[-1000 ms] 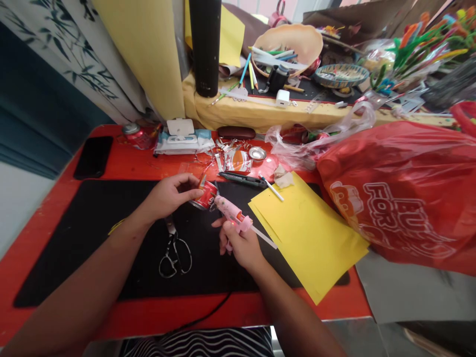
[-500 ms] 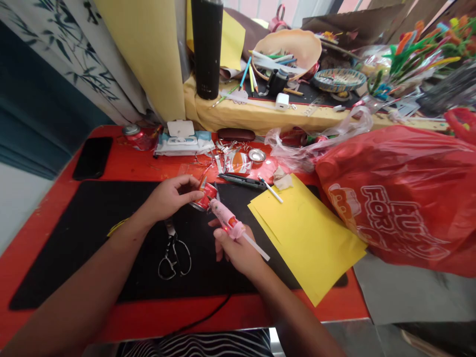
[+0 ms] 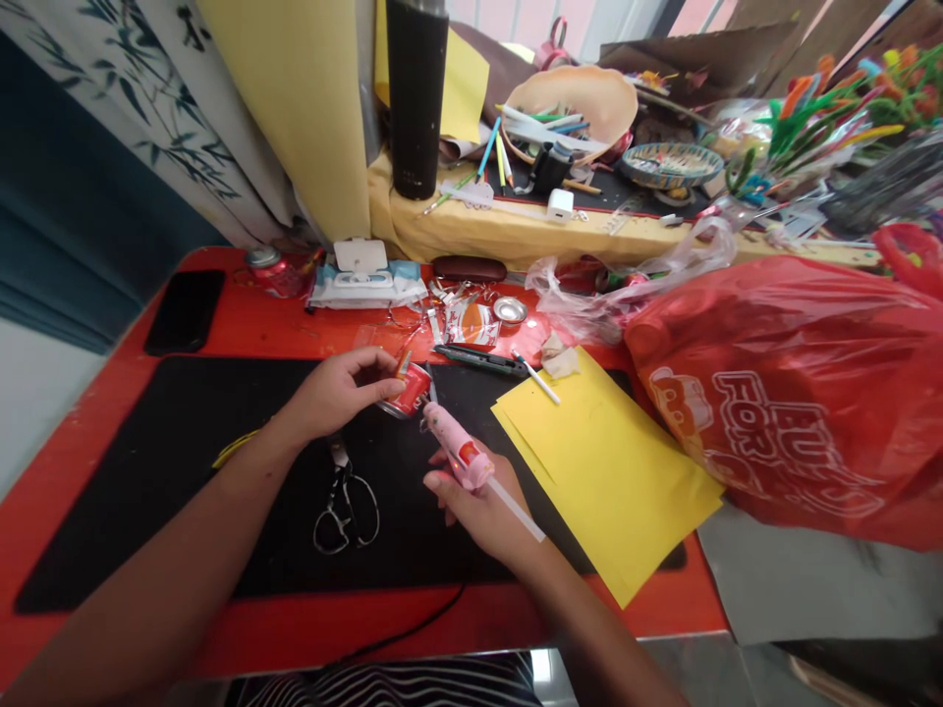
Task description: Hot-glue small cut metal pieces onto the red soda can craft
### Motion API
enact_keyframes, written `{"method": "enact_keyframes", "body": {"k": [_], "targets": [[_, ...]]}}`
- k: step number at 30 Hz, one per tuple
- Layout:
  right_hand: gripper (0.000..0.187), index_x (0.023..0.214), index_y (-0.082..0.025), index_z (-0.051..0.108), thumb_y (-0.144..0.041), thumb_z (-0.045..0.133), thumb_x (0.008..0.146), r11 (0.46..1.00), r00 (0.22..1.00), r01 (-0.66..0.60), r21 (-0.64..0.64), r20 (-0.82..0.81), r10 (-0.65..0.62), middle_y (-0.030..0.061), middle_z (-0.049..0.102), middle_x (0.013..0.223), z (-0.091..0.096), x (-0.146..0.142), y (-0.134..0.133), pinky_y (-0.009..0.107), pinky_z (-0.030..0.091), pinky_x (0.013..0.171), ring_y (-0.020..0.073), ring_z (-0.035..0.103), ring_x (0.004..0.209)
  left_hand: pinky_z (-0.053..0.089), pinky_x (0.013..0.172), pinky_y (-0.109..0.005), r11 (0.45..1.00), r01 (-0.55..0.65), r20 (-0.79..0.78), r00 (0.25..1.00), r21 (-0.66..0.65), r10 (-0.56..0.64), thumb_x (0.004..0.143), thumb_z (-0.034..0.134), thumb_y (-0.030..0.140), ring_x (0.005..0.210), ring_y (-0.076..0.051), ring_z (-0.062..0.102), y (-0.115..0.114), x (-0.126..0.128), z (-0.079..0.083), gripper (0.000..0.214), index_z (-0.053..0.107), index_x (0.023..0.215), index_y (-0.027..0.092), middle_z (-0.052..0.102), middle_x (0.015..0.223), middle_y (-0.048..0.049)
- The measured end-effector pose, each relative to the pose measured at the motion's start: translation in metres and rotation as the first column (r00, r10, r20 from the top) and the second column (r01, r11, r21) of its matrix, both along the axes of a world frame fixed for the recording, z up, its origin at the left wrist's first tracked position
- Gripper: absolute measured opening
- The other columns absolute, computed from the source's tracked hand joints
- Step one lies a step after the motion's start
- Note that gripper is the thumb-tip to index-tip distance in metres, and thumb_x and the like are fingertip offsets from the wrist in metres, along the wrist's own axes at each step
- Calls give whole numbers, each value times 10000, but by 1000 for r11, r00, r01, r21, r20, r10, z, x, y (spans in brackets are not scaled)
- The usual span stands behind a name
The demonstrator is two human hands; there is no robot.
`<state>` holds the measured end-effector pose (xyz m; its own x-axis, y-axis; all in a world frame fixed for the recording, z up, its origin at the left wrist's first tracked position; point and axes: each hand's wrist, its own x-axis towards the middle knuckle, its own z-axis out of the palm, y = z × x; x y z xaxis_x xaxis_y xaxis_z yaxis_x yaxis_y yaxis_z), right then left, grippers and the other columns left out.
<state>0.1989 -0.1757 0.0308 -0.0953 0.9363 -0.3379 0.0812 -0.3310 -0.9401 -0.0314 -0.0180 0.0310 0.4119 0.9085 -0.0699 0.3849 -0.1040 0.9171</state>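
My left hand [image 3: 352, 391] grips a small red can [image 3: 411, 391] that lies on its side on the black mat, thumb and fingers at its left end. In my right hand [image 3: 471, 496] is a pink hot glue gun [image 3: 458, 447], its nozzle pointing up and left, close to the can's right end. A white glue stick [image 3: 518, 509] sticks out of its back. Scissors [image 3: 346, 511] with patterned handles lie below my left hand, their blades partly hidden by my wrist.
Yellow paper sheets [image 3: 604, 481] and a white pen [image 3: 541, 381] lie to the right. A utility knife [image 3: 480, 359] rests behind the can. Wipes [image 3: 366, 280], a phone [image 3: 186, 312] and another red can [image 3: 274, 272] stand along the back left. A bulging red bag [image 3: 796, 393] fills the right.
My right hand has drawn the glue gun slightly down and right, so its nozzle is a little farther from the can. My left hand and the can have stayed nearly still.
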Motion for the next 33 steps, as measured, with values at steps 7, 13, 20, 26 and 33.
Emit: {"method": "enact_keyframes", "body": {"k": [7,13,20,26,33], "targets": [[279,904,-226,717,-499,776,917,1000,1000,-16,16,-20,16,-54,622,603,5,-3,2,245,484,515,140,618,493,523,721,-298,1000,-2,5,1000,-2,2,859,867,574,780,-189,638,-1,0,0,389,742,923,210,723,866,-7],[363,868,-235,698,-583,717,970,997,999,2,76,-35,1,-44,609,529,5,-12,10,258,457,523,149,583,475,529,720,-298,1000,-14,24,1000,-10,14,838,888,583,784,-195,653,-2,1,1,406,754,914,207,737,865,-17],[496,792,-225,675,-687,691,971,997,996,49,67,-71,-44,-34,577,487,-15,-17,10,256,409,477,138,522,430,531,724,-292,998,-64,31,997,-15,64,799,912,608,783,-193,655,-4,1,1,451,754,912,201,728,856,-11],[483,798,-229,702,-672,698,992,990,996,53,133,-84,-42,-20,603,521,-22,-15,4,266,444,506,152,565,466,520,727,-296,997,-75,31,997,-15,75,790,918,617,764,-180,632,-4,1,-1,471,740,922,202,704,855,-4],[455,854,-242,765,-679,719,974,996,999,20,91,-45,-16,-17,589,535,-22,-17,3,287,462,490,172,565,469,522,730,-300,996,-84,20,996,-19,84,745,940,633,761,-181,615,-2,2,-1,497,735,893,206,681,829,4]]}}
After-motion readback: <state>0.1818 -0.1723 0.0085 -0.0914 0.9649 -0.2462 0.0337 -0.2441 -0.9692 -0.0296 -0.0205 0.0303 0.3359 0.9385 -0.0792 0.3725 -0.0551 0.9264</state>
